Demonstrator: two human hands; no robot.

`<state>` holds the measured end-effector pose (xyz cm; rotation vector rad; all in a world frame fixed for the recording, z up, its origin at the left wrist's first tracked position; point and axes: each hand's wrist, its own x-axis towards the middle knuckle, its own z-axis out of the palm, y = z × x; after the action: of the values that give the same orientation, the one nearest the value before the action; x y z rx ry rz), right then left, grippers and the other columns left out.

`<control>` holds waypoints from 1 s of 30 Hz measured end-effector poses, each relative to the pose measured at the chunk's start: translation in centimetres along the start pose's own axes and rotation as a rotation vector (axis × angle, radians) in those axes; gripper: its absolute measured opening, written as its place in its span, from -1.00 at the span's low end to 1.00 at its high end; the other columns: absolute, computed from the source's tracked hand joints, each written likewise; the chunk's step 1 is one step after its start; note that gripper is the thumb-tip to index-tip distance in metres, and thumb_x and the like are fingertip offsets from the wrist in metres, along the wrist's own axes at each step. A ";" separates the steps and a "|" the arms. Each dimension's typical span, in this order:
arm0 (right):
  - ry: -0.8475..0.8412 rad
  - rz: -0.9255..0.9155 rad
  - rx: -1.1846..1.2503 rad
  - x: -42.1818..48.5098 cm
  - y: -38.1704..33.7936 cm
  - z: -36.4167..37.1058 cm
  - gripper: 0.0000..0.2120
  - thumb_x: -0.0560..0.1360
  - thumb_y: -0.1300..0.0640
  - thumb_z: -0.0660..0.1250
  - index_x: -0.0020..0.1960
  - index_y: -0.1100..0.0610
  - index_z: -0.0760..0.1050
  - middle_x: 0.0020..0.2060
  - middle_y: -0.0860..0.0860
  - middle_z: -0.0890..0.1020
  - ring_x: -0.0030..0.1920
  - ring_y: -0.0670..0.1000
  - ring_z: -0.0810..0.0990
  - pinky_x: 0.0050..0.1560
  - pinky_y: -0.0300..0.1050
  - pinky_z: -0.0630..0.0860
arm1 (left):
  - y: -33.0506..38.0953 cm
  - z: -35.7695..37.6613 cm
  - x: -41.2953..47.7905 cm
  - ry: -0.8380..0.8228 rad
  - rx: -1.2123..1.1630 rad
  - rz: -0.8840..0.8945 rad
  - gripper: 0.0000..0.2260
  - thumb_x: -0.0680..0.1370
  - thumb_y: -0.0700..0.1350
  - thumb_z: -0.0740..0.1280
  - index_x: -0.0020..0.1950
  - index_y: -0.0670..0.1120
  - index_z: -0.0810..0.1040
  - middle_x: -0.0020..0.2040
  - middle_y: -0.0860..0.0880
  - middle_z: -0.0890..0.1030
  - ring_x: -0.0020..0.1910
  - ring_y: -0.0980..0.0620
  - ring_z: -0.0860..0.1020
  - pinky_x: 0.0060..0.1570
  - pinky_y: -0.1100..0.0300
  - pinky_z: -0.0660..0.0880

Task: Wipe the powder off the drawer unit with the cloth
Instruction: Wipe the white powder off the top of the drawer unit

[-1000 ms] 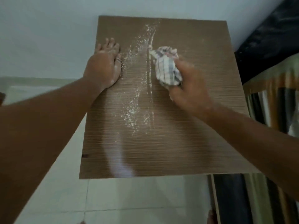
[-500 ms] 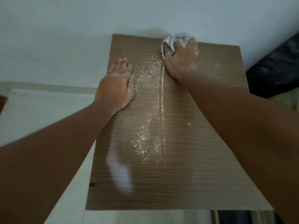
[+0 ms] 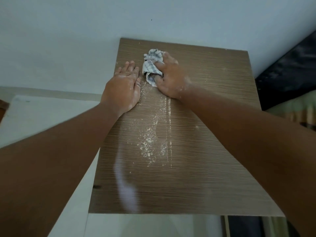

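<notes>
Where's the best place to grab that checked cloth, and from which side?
Take the cloth by its bunched middle, from above and the right, as the right hand does now. It lies crumpled on the drawer unit, and the left hand blocks the left side.

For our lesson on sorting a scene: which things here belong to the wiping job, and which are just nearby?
Part of the job:
- checked cloth, bunched in the right hand
- white powder
- wood-grain drawer unit top
- left hand, flat on the top

Just nearby:
- striped fabric
- wall
</notes>
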<state>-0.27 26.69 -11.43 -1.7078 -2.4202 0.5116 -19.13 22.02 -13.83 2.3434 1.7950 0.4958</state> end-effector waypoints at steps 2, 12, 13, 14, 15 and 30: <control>-0.025 -0.061 0.002 -1.3 -0.5 0.7 -0.46 0.62 -0.02 0.20 0.58 0.04 0.26 0.61 0.21 0.15 0.63 0.22 0.03 0.61 0.20 0.03 | 0.0 -0.1 -0.1 -0.013 0.009 -0.003 -0.55 0.66 -0.15 0.13 0.54 -0.24 0.31 0.56 -0.20 0.29 0.59 -0.11 0.21 0.60 0.01 0.10; -0.046 -0.171 -0.014 -9.2 -2.3 3.1 -0.46 0.66 -0.02 0.19 0.59 0.10 0.22 0.62 0.21 0.10 0.64 0.18 -0.03 0.59 0.12 -0.01 | 0.5 -0.7 -0.5 -0.015 0.038 -0.064 -0.55 0.69 -0.06 0.06 0.56 -0.19 0.31 0.59 -0.16 0.25 0.61 -0.08 0.17 0.60 0.06 0.08; -0.059 -0.191 -0.010 -10.1 -2.5 3.3 -0.46 0.65 -0.03 0.18 0.59 0.09 0.22 0.62 0.21 0.10 0.64 0.18 -0.03 0.58 0.15 0.01 | 0.5 -0.6 -0.6 -0.010 0.037 -0.065 -0.55 0.69 -0.05 0.05 0.55 -0.19 0.31 0.59 -0.17 0.26 0.60 -0.08 0.17 0.60 0.07 0.08; -0.069 -0.220 -0.020 -11.0 -2.6 3.6 -0.44 0.64 -0.07 0.16 0.59 0.07 0.21 0.61 0.22 0.11 0.64 0.19 -0.03 0.58 0.18 0.05 | 0.6 -0.7 -0.6 -0.013 0.039 -0.070 -0.54 0.69 -0.04 0.05 0.55 -0.19 0.32 0.58 -0.17 0.26 0.60 -0.08 0.17 0.60 0.08 0.07; -0.083 -0.243 -0.031 -12.0 -2.7 3.8 -0.41 0.61 -0.11 0.12 0.60 0.03 0.19 0.61 0.22 0.11 0.64 0.20 -0.04 0.57 0.22 0.08 | 0.6 -0.6 -0.6 -0.015 0.041 -0.070 -0.54 0.69 -0.03 0.04 0.55 -0.19 0.32 0.58 -0.18 0.26 0.60 -0.09 0.17 0.60 0.09 0.06; -0.129 -0.419 -0.005 -26.0 -5.8 6.9 -0.38 0.57 -0.18 0.19 0.57 0.01 0.26 0.60 0.22 0.14 0.62 0.26 0.03 0.53 0.35 0.16 | 1.4 -1.6 -1.2 -0.045 0.092 -0.095 -0.53 0.69 -0.01 0.01 0.58 -0.15 0.27 0.61 -0.12 0.22 0.62 -0.05 0.13 0.59 0.09 0.06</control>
<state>1.57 -0.62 -13.63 -1.1447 -2.7633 0.5666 -18.70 20.41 -12.11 2.2946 1.9365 0.3523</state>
